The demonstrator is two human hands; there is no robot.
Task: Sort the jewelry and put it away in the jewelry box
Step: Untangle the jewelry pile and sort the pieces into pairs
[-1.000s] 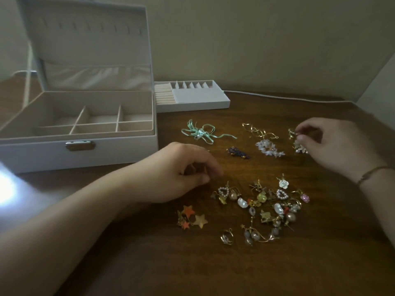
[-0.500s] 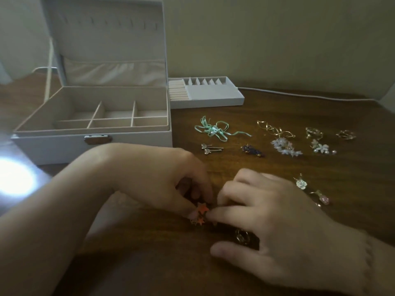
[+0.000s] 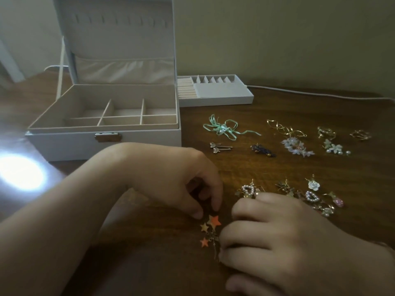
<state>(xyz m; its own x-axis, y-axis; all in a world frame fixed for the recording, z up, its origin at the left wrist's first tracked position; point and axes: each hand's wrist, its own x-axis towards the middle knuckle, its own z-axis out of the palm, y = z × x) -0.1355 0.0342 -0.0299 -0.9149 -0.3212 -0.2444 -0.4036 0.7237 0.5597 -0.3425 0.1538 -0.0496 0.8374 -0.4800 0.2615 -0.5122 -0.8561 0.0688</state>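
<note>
The star earrings (image 3: 210, 224), orange and pale yellow stars on thin gold wire, lie on the wooden table near its front. My left hand (image 3: 177, 180) pinches the top orange star with thumb and forefinger. My right hand (image 3: 288, 242) grips the wire at the lower end with curled fingers and hides part of the loose jewelry pile (image 3: 312, 195) behind it. The white jewelry box (image 3: 102, 135) stands open at the back left, its divided compartments bare.
A white ring tray (image 3: 213, 99) sits behind the box's right side. Laid out in a row are a green ribbon piece (image 3: 222, 129), two studs (image 3: 220, 147), a dark purple piece (image 3: 263, 150), gold twists (image 3: 282, 129), white flower earrings (image 3: 297, 148) and gold rings (image 3: 326, 133). A bright glare (image 3: 20, 171) lies at the left.
My right hand came from the far right row to the star earrings and took hold. The stars now hang stretched out between both hands.
</note>
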